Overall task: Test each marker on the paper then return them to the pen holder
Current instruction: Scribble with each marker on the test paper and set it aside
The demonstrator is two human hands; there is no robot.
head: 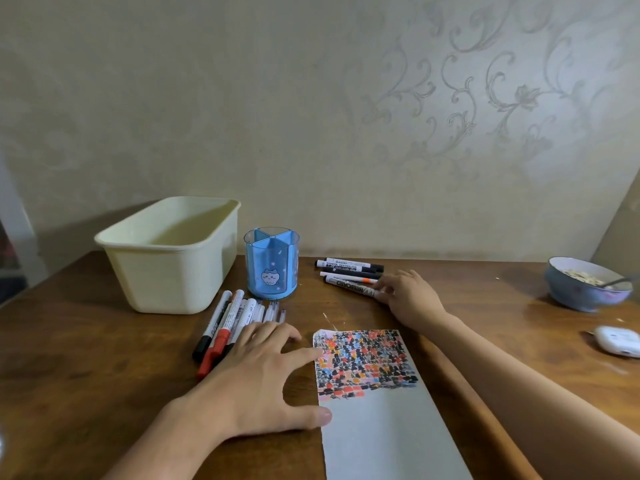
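A white paper (pixel 381 420) lies on the wooden table, its upper part covered with coloured marker strokes. My left hand (pixel 263 379) rests flat with spread fingers, thumb and forefinger on the paper's left edge. My right hand (pixel 407 294) pinches the end of a whiteboard marker (pixel 349 286), the nearest one of a small group of markers (pixel 348 268) lying right of the blue pen holder (pixel 272 263). The holder stands upright and looks empty. Several more markers (pixel 232 323) lie in a pile in front of it, partly under my left fingers.
A cream plastic tub (pixel 166 258) stands at the back left beside the holder. A blue bowl (pixel 585 284) with food and a spoon sits at the far right, with a small white case (pixel 618 341) in front of it. A wall rises directly behind the table.
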